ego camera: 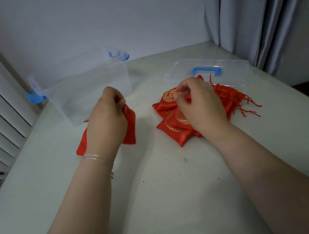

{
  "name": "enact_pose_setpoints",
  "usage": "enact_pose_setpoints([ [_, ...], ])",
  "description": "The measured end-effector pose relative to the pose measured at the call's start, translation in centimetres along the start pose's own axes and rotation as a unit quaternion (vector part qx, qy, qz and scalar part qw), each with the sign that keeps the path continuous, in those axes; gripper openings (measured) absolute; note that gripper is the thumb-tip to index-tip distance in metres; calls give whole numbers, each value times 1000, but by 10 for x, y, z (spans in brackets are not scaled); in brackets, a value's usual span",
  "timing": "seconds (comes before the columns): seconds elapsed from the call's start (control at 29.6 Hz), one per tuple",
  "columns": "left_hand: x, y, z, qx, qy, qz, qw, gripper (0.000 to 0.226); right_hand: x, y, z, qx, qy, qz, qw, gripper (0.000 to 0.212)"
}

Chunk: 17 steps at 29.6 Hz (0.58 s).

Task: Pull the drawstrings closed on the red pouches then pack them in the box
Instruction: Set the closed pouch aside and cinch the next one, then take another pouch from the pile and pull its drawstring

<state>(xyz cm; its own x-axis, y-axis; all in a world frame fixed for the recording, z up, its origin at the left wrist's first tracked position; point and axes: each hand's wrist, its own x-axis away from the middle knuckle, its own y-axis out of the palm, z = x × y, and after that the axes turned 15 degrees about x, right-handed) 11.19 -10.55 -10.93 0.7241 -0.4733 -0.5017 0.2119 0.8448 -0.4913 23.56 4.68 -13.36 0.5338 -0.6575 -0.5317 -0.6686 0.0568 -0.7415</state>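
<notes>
My left hand point(106, 119) pinches the gathered neck of a plain red pouch point(130, 125), whose body hangs down behind my wrist over the table. My right hand point(198, 103) hovers over a pile of red pouches point(171, 111) with gold print, fingers pinched together on something thin and red, probably a drawstring. Tasselled red cords point(237, 100) spill from the pile to the right. The clear plastic box point(81, 84) with blue clasps stands open just beyond my left hand.
The box's clear lid point(213, 69) with a blue handle lies flat behind the pile. A grey curtain point(254, 6) hangs at the right, slatted panels at the left. The pale table point(172, 186) runs toward me between my forearms.
</notes>
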Motion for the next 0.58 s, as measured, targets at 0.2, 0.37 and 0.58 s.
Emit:
enact_pose_setpoints([
  [0.2, -7, -7, -46, -164, -53, 9, 985, 16, -9, 7, 20, 122, 76, -16, 989, 36],
  [0.37, -9, 0, -71, -158, -54, 22, 986, 23, -14, 13, 25, 91, 152, -57, 983, 60],
  [0.58, -11, 10, -66, -163, 46, 73, 983, 18, -21, 19, 39, 82, 177, -85, 977, 42],
])
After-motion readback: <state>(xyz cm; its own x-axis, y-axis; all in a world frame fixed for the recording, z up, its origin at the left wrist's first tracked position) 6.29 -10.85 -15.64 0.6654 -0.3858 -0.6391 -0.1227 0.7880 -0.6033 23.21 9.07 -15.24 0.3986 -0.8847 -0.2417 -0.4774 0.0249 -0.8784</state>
